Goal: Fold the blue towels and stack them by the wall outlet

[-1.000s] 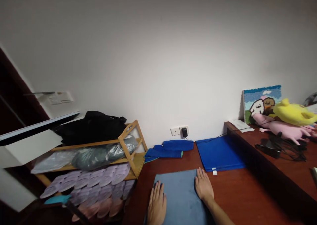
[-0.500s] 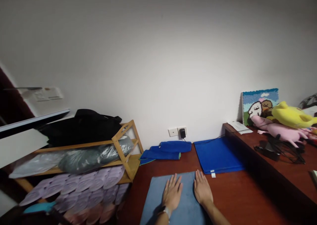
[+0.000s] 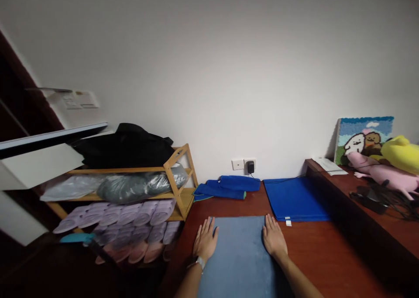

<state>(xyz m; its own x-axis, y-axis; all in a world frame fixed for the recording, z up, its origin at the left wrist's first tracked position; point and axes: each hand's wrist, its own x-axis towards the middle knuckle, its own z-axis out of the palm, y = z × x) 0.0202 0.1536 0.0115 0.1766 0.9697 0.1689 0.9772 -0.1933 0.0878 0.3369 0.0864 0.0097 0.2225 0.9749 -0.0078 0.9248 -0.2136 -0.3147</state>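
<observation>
A grey-blue cloth [image 3: 240, 254] lies flat on the reddish-brown table [image 3: 314, 254]. My left hand [image 3: 206, 240] rests palm down at the cloth's upper left corner, fingers stretched out, with a watch band at the wrist. At the upper right corner my right hand [image 3: 274, 237] lies flat, its fingers extended across the cloth's edge. Neither hand grips anything. Beyond the cloth, a folded bright blue cloth [image 3: 296, 199] with a white tag lies to the right, and a rumpled blue cloth [image 3: 229, 187] with green edging is by the wall.
A wooden rack [image 3: 180, 197] on the left holds a black bag [image 3: 127, 147], plastic-wrapped items and several slippers [image 3: 142, 213]. A raised ledge [image 3: 363, 180] on the right carries a pink plush toy [image 3: 379, 169], a yellow plush toy and cables. A black plug [image 3: 250, 166] sits in the wall socket.
My left hand has moved left across the cloth to its left corner. My right hand stays at the right corner. The view has shifted, so the scene sits further right and slightly higher.
</observation>
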